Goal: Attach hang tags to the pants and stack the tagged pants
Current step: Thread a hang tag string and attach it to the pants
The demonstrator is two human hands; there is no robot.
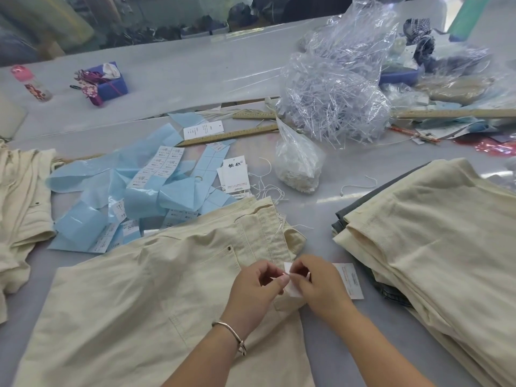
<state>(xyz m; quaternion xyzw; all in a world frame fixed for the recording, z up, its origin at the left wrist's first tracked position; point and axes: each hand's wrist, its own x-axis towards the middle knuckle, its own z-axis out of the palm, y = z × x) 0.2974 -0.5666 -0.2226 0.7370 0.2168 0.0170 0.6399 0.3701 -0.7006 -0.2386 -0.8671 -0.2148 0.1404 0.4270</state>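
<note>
While both hands pinch the hang tag (293, 286) at the pants (156, 289) waistband, left hand (259, 286) and right hand (318, 283) look mid-attachment; next probably securing the string, then onto the stack (435, 236).

A long grey worktable (173, 65) meets a glass partition (139, 12) behind.

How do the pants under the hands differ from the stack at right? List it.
The pants lie as a single pair spread flat; the stack is many folded pairs piled up. The left hand and right hand work a tag at the pants' waistband; nothing touches the stack. The stack includes grey fabric low down; the pants are all cream. Both are mostly cream cloth.
</note>
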